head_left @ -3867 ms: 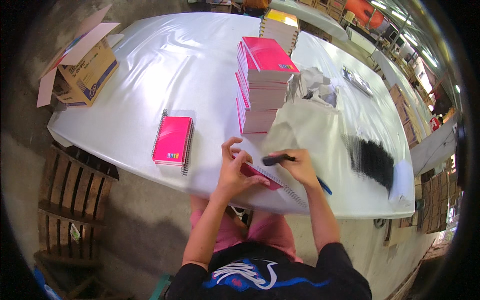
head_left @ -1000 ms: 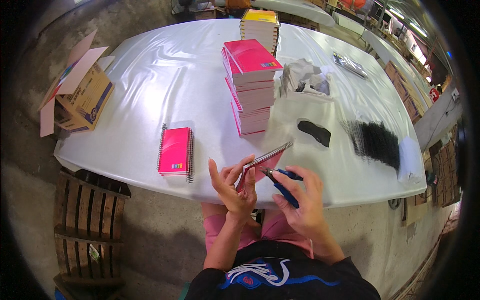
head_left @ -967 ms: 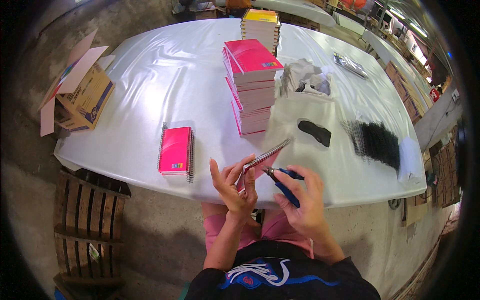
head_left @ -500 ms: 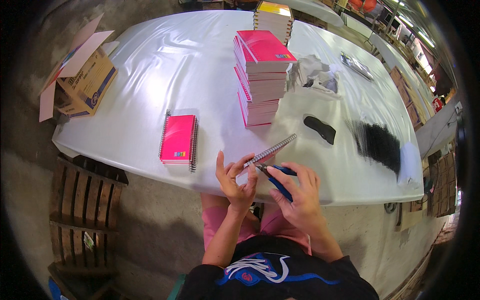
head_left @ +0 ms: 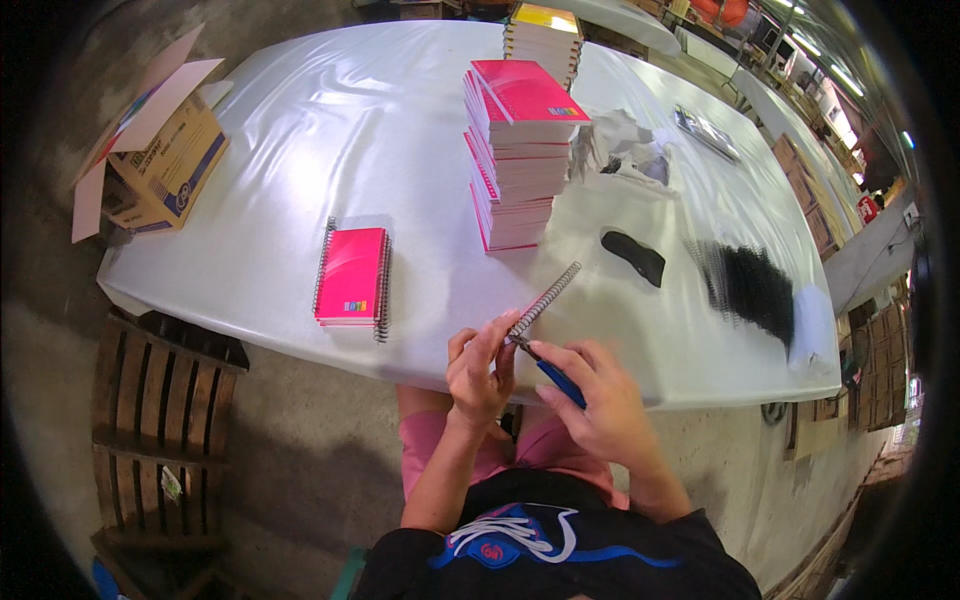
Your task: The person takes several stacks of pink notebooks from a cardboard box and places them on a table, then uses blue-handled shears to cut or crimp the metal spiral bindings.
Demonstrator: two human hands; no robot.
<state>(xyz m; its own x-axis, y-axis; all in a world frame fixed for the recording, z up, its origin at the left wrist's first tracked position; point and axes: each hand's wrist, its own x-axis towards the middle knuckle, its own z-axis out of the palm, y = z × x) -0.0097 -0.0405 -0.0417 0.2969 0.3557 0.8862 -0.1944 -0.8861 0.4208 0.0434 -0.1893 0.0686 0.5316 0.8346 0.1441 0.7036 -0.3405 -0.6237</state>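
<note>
Near the table's front edge, my left hand (head_left: pixel 480 375) is closed on a small notebook seen almost edge-on, its dark spiral coil (head_left: pixel 547 298) slanting up and to the right. My right hand (head_left: pixel 603 405) grips pliers with blue handles (head_left: pixel 560 383), squeezed nearly together. The pliers' jaws touch the near end of the coil, beside my left fingertips; whether they bite the wire is too small to tell. To the left lie pink spiral-bound notebooks (head_left: pixel 350 278) in a small pile. Beyond my hands rises a tall stack of pink-covered pads (head_left: pixel 527 165) without visible coils.
A heap of loose black coils (head_left: pixel 757 290) lies at the right, next to a white roll (head_left: pixel 813 328). Nearer is a flat black object (head_left: pixel 634 258). Crumpled plastic (head_left: pixel 625 150) sits by the stack. An open cardboard box (head_left: pixel 168 165) stands far left; a wooden slatted chair (head_left: pixel 165 430) is below.
The pliers' handles have closed together, and the coil has tilted more upright. My left fingers, spread before, have curled in around the notebook's near end.
</note>
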